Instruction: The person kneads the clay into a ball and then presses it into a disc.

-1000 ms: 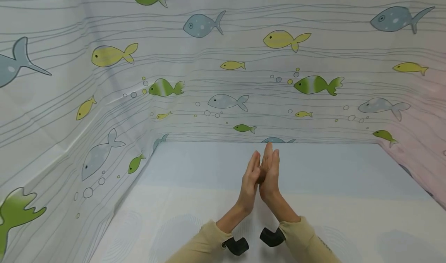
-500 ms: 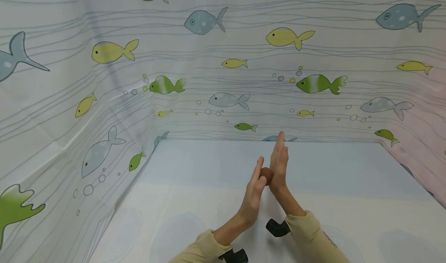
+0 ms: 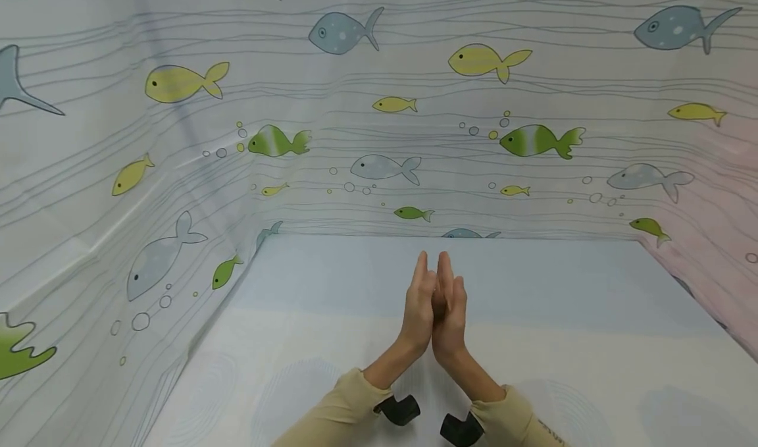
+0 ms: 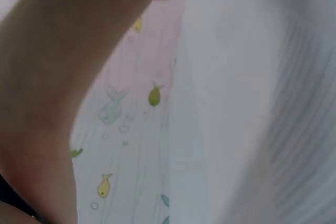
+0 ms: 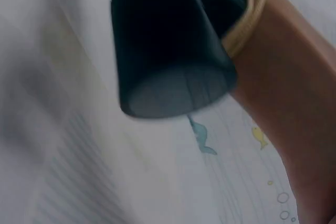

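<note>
In the head view my left hand (image 3: 419,312) and right hand (image 3: 451,322) stand upright, palm to palm, with their fingers extended. Between the palms sits a small brown ball (image 3: 439,305), mostly hidden by the hands; only a dark sliver shows. The hands are held up in front of me, over the pale table (image 3: 331,289). A bare wrist (image 4: 39,145) fills the left side of the left wrist view, and another bare wrist (image 5: 289,77) crosses the right wrist view; the ball appears in neither.
Black curved tubes (image 3: 401,410) hang at both sleeve cuffs; one such tube (image 5: 168,40) looms large in the right wrist view. Fish-printed sheeting (image 3: 379,131) rises behind the table's far edge and along its left side, with a pink part (image 3: 728,216) at right.
The palms parted half a second ago, showing the brown ball, and now are close together again. The right hand has moved back toward me and left; the left hand has also shifted slightly left.
</note>
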`<state>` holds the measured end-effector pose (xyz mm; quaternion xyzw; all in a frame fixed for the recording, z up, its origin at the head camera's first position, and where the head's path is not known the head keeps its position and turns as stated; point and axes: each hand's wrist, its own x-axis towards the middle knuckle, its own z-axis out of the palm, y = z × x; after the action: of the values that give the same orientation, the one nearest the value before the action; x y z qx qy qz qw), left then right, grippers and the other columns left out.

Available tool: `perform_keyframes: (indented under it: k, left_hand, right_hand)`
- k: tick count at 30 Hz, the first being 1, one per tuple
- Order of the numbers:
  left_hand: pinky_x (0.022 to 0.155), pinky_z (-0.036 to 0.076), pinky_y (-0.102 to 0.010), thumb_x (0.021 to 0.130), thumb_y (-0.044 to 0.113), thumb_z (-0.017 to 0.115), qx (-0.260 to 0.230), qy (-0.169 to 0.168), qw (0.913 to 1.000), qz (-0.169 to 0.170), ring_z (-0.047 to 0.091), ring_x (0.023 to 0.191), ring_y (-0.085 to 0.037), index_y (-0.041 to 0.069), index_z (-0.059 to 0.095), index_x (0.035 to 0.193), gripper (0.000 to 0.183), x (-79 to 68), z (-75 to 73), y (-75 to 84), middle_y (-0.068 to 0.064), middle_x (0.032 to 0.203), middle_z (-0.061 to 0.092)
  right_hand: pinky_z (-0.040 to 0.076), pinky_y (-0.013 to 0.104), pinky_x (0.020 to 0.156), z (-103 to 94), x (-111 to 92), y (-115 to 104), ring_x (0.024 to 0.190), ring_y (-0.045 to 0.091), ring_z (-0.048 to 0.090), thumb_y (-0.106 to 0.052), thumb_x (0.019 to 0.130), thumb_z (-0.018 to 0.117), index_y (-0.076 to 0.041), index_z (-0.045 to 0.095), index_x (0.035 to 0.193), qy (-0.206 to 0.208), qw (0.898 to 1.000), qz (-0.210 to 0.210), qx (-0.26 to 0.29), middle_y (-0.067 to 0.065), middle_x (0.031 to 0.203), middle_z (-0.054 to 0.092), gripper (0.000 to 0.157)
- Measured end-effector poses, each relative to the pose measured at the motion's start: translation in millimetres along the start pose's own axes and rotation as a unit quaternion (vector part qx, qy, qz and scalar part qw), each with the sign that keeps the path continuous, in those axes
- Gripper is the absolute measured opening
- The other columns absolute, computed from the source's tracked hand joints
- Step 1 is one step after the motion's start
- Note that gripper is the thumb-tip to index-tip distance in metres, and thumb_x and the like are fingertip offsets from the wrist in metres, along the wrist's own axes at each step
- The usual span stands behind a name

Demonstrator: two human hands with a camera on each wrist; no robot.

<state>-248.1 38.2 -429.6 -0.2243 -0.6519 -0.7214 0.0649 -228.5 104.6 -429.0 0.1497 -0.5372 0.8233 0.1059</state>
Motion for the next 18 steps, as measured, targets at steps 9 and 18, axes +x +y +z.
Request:
perform_keyframes:
  k: [9, 18]
  left_hand:
    - [0.122, 0.01, -0.044, 0.103, 0.038, 0.023, -0.014, 0.029, 0.999, 0.03, 0.009, 0.152, -0.023, -0.002, 0.009, 0.157, 0.069, 21.2, -7.0, -0.2, -0.012, 0.164, 0.011]
    - [0.121, 0.016, -0.046, 0.102, 0.038, 0.025, -0.035, 0.025, 0.9983, 0.039, 0.012, 0.151, -0.027, 0.0, 0.012, 0.157, 0.069, 36.2, -11.6, 5.7, -0.011, 0.165, 0.011]
  right_hand:
    - [-0.004, 0.042, 0.122, 11.6, -10.4, -2.3, 0.153, 0.02, -0.004, -0.052, 0.104, 0.008, -0.01, -0.008, 0.159, 0.003, 1.0, 0.02, 0.014, 0.002, 0.166, -0.006, 0.071]
    - [-0.006, 0.047, 0.121, 13.0, -13.1, -6.1, 0.151, 0.023, -0.015, -0.052, 0.104, 0.006, -0.007, -0.019, 0.155, -0.014, 0.999, 0.016, 0.035, 0.008, 0.164, -0.017, 0.073]
